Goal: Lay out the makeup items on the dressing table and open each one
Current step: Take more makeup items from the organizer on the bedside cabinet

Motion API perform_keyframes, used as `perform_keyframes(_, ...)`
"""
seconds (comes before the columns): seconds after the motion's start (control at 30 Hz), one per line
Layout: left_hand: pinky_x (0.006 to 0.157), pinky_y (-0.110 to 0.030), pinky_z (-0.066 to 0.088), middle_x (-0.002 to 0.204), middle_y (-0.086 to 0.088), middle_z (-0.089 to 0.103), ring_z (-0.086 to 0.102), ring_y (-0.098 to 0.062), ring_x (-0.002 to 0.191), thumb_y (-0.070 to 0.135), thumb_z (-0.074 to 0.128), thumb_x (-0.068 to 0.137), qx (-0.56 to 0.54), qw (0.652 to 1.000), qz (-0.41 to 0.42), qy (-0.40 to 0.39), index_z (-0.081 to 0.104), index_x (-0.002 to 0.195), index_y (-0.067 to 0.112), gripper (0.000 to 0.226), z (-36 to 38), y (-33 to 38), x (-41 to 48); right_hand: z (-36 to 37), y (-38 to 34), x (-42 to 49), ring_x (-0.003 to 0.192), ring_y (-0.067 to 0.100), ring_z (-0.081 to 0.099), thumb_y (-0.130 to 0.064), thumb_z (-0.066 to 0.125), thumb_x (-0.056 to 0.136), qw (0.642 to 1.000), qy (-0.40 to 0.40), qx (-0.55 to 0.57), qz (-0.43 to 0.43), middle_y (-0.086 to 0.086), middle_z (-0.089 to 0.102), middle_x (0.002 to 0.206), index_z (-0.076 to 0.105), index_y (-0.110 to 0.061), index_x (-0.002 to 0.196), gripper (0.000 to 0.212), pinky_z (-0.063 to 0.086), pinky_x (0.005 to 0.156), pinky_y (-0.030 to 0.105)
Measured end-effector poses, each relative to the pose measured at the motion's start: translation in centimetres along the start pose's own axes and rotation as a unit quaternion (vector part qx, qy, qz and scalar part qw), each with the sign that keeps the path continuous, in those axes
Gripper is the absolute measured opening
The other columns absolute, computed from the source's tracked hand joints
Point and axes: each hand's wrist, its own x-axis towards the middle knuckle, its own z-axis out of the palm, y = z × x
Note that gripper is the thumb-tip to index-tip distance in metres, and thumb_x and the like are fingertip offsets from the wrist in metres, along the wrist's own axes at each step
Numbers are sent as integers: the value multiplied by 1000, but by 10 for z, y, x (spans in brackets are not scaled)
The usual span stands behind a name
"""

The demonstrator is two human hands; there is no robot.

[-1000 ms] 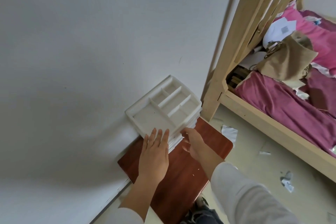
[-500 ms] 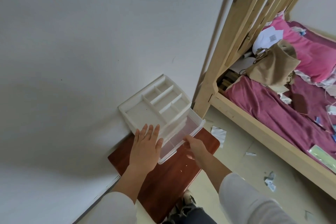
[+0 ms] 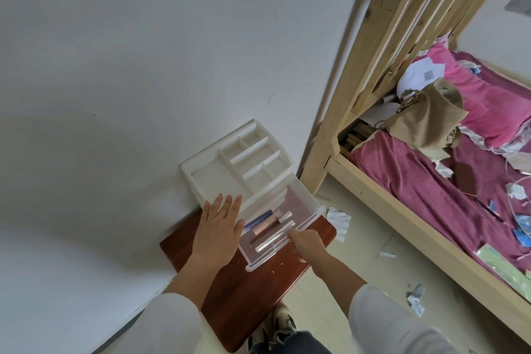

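A white plastic organiser [image 3: 230,172] with empty top compartments stands on a small reddish-brown table [image 3: 258,290] against the wall. Its clear drawer [image 3: 301,207] is pulled far out towards me. Inside lie slim makeup items: a blue tube [image 3: 258,218], a rose-gold tube [image 3: 265,227] and a clear silvery tube [image 3: 274,237]. My left hand [image 3: 217,231] rests flat with fingers spread on the organiser's front corner. My right hand [image 3: 306,241] grips the drawer's front lip.
A pale wooden bed frame [image 3: 370,72] stands to the right, with a purple blanket [image 3: 425,181], pink pillow [image 3: 482,95], tan bag [image 3: 425,121] and scattered clutter. Paper scraps [image 3: 339,217] lie on the floor. The white wall [image 3: 143,66] is directly behind the table.
The drawer was shut a second ago; my right hand has pulled it out towards me, and the makeup items inside now show. My left hand stays pressed on the organiser.
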Motion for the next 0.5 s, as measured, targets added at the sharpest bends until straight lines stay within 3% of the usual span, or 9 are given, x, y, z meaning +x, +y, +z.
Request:
perform_keyframes(0.17, 111, -36, -14, 160, -1, 5, -7, -23, 147, 43, 20, 100, 12, 1000, -15, 7, -1, 150, 24, 58, 5, 2, 1, -17, 1, -2, 41, 10, 39, -34, 61, 90, 989, -41, -121, -77, 0, 40, 48, 44, -14, 49, 49, 39, 54, 24)
perform_keyframes(0.27, 117, -41, 9, 149, -7, 39, 24, -27, 142, 38, 35, 97, 16, 996, 5, 84, 36, 144, 17, 51, 4, 9, -6, -31, -8, -4, 47, 9, 54, -32, 62, 88, 963, -39, -237, -119, 3, 58, 57, 59, -11, 56, 38, 48, 59, 19)
perform_keyframes(0.33, 115, -37, 30, 133, -6, 59, 49, -25, 129, 29, 41, 97, -31, 984, 90, 148, 54, 131, 14, 40, 14, 18, -14, -38, -17, -2, 60, 12, 64, -31, 63, 86, 943, -9, -285, -169, 4, 67, 70, 70, -7, 72, 29, 51, 65, 20)
perform_keyframes(0.4, 95, -22, 46, 117, 2, 66, 61, -12, 108, 25, 43, 90, -117, 969, 144, 161, 59, 123, 14, 38, 23, 34, -24, -40, -27, -2, 73, 7, 63, -32, 63, 87, 922, 13, -311, -232, -4, 68, 82, 73, -13, 87, 22, 48, 71, 17)
perform_keyframes(0.47, 72, -10, 48, 101, 10, 67, 63, -3, 87, 22, 55, 87, -177, 972, 101, 115, 64, 117, 18, 32, 25, 51, -22, -38, -41, 2, 85, 5, 60, -32, 62, 88, 881, -16, -375, -287, -7, 68, 95, 74, -19, 96, 19, 46, 83, 18)
perform_keyframes(0.5, 68, -9, 48, 96, 11, 66, 64, -2, 83, 22, 63, 85, -175, 978, 68, 89, 64, 116, 20, 31, 25, 57, -17, -35, -46, 6, 90, 6, 59, -32, 61, 89, 854, -35, -417, -308, -7, 68, 103, 73, -21, 99, 19, 46, 88, 20)
